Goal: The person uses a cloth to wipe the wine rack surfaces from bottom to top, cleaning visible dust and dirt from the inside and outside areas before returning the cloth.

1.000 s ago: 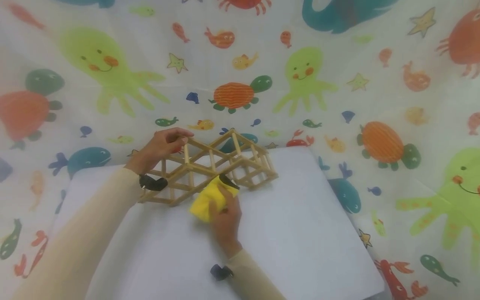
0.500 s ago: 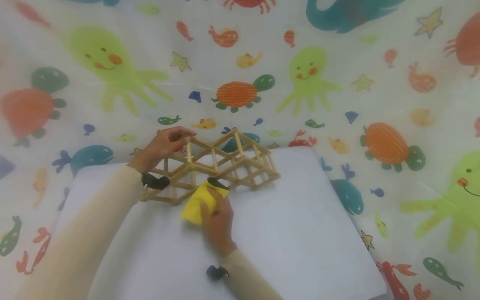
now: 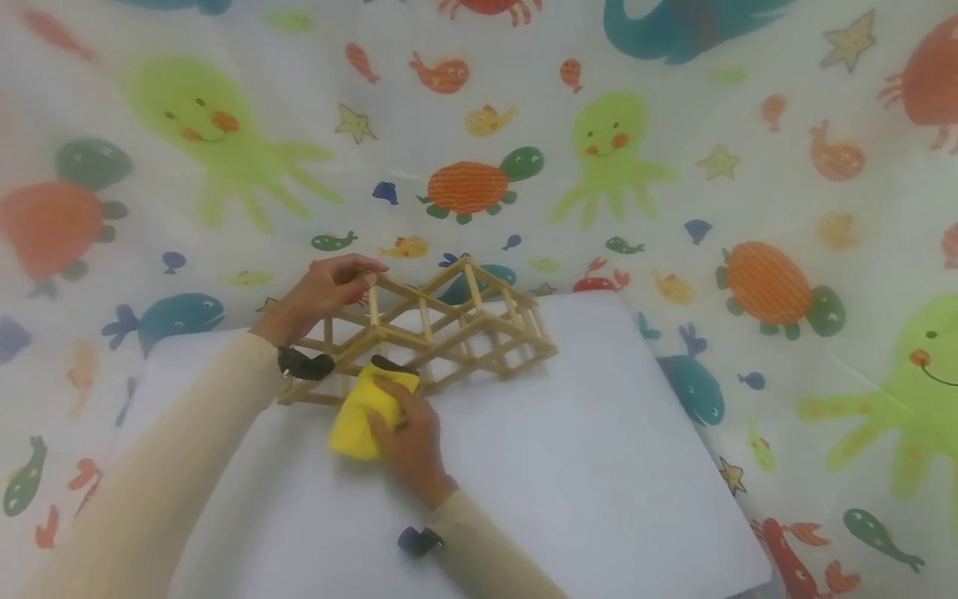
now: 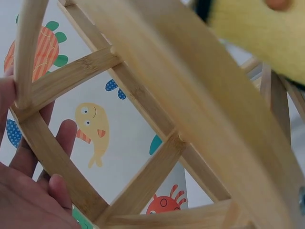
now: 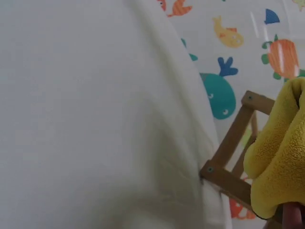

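Observation:
A wooden lattice rack [image 3: 449, 329] of crossed slats and dowels stands on the white table. My left hand [image 3: 322, 291] grips its upper left corner, thumb and fingers around the wood; in the left wrist view the same hand [image 4: 35, 176] is beside a dowel and slat. With my right hand [image 3: 410, 437] I hold a folded yellow cloth [image 3: 359, 420] with a dark edge against the lower front slats. Up close in the right wrist view, the cloth [image 5: 281, 152] looks fluffy and covers part of the rack [image 5: 228, 162]; most of that hand is hidden there.
The white tabletop [image 3: 569, 466] spreads in front of the rack and to its right. Behind it hangs a curtain [image 3: 516, 108] printed with sea animals, close to the table's back edge. A dark strap [image 3: 305, 364] with a small device sits on the left wrist.
My right hand has slid the yellow cloth leftward and slightly down along the rack's lower front. My left hand keeps its grip on the corner, and the rack stays in place.

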Demonstrator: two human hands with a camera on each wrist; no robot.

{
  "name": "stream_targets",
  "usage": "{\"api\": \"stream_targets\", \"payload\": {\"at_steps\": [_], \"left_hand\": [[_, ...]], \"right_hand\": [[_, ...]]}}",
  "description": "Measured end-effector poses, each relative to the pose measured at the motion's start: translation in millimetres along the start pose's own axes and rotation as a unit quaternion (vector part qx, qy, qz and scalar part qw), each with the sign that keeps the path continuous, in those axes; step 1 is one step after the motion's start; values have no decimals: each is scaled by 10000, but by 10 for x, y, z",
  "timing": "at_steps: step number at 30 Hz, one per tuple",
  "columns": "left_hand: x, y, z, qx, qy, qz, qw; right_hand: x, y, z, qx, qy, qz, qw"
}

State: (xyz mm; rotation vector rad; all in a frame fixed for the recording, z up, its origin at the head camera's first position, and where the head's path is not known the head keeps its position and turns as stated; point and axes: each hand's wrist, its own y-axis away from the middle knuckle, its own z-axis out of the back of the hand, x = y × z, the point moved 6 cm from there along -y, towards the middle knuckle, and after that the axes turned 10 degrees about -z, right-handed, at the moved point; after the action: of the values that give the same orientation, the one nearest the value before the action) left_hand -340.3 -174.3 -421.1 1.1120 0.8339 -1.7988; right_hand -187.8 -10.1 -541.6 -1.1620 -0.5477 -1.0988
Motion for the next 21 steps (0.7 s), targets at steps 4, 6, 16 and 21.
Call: {"api": "stream_targets", "payload": {"at_steps": [4,6,16,21], "left_hand": [[-32,6,2,13,11,21,10000],[-24,-7,-12,56,41,23,10000],[-24,3,-5,3,115,-29,9999],[-20,12,-2,-18,57,-54,10000]], "right_hand": [[147,-131,-80,268,107,147,9995],[163,-174,-133,514,284,-60,9983],[10,-146,-141,293,984,-1618,9815],[220,-179,-186,374,809,-812,9927]]}}
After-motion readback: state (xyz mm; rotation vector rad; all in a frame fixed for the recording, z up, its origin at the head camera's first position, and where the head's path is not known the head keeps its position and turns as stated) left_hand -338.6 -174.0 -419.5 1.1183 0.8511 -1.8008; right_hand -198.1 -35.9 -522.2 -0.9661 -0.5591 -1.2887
